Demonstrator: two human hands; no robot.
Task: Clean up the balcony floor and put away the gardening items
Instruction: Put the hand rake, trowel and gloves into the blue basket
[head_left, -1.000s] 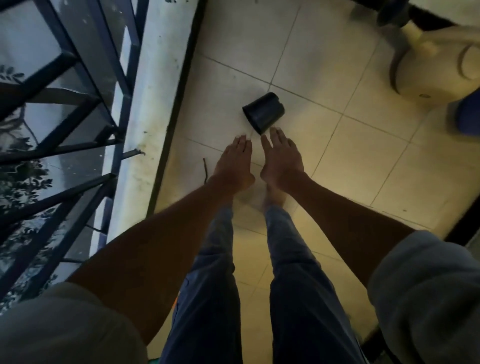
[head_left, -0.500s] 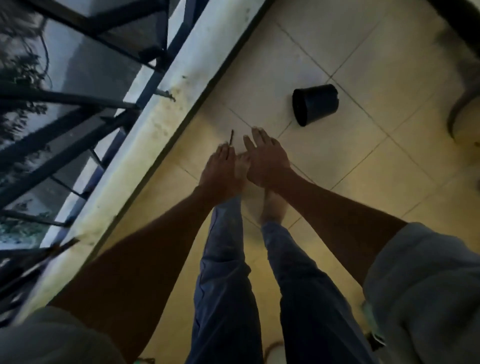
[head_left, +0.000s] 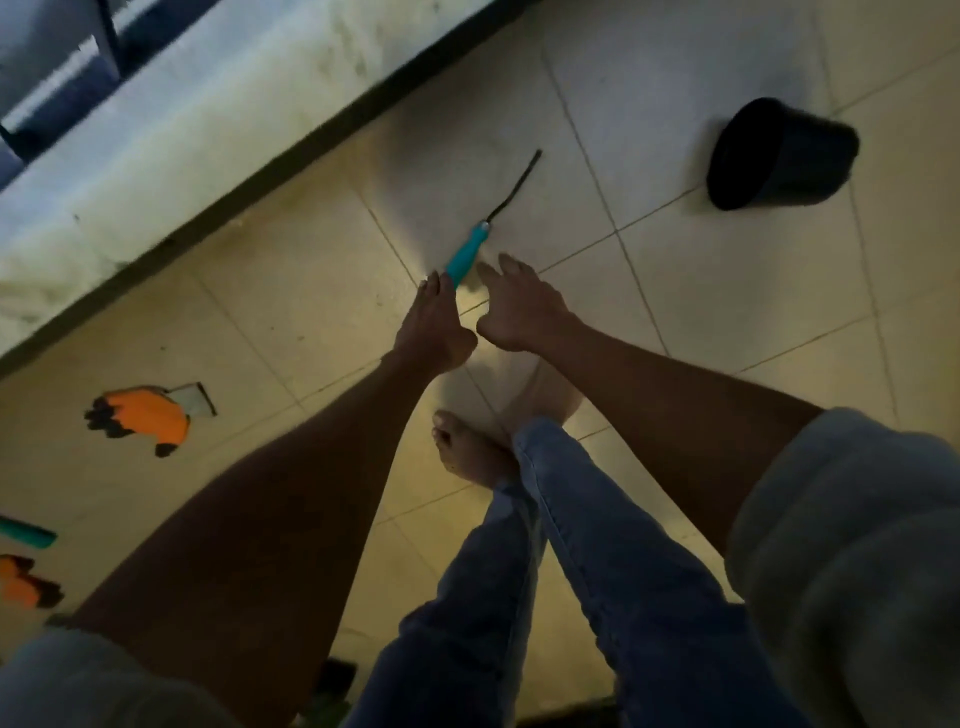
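Tiled floor (head_left: 727, 291); both hands (head_left: 436, 322) by teal-handled tool (head_left: 466, 254); no writing legible.

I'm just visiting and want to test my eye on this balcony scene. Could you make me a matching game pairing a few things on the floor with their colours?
Things:
1. pot
2. tool handle
3. glove
4. trousers

Colours:
A. orange with dark fingertips
B. blue denim
C. black
D. teal

Pairs: 1-C, 2-D, 3-A, 4-B
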